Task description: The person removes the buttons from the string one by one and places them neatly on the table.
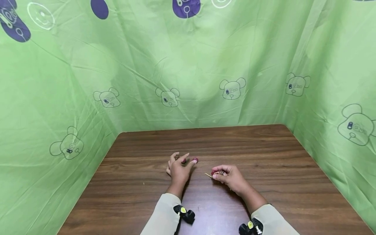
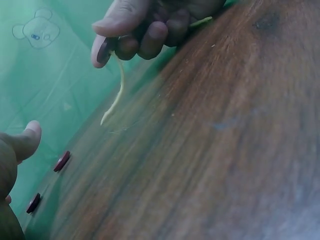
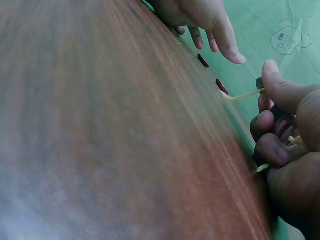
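Note:
My right hand (image 1: pixel 232 178) pinches a dark red disc (image 1: pixel 215 172) between thumb and forefinger, above the table. A pale yellow cord (image 2: pixel 120 90) hangs from that disc with its end loose. More of the cord and several dark discs (image 3: pixel 285 125) show inside the curled fingers, partly hidden by them. To the left, my left hand (image 1: pixel 179 169) hovers with fingers spread and relaxed, holding nothing. Close by its fingers, two dark red discs lie on the table: one disc (image 1: pixel 183 161) between thumb and forefinger in the head view, the other disc (image 1: pixel 195 160) at the thumb tip.
The brown wood-grain table (image 1: pixel 132 202) stretches under both hands. Green cloth (image 1: pixel 194 65) printed with bear heads hangs along its back and sides. A wrist camera (image 1: pixel 188 215) is strapped over the left sleeve, another camera (image 1: pixel 249 227) over the right.

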### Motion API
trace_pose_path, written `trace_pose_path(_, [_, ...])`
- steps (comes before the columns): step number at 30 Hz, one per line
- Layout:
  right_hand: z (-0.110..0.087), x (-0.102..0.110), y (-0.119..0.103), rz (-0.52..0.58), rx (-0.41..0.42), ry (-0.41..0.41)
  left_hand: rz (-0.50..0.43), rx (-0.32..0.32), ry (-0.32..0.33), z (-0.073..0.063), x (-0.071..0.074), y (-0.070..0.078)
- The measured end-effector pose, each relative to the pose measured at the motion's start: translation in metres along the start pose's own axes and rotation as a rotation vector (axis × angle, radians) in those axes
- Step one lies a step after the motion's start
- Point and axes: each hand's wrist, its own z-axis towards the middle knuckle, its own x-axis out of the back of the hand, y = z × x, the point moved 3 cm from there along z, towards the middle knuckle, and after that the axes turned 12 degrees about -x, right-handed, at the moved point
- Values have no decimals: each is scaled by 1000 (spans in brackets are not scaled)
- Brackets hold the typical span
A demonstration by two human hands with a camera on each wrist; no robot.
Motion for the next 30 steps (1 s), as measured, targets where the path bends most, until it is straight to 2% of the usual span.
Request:
trace_pose_path(15, [3, -2, 2, 9, 5, -19, -32, -23, 76, -7, 6, 10])
trace_pose_path(23, [2, -1, 2, 25, 9, -8, -58, -95, 51, -20, 4, 20])
trace_pose_path(30, [3, -1, 1, 21, 18, 4, -118, -225, 55, -28, 4, 26])
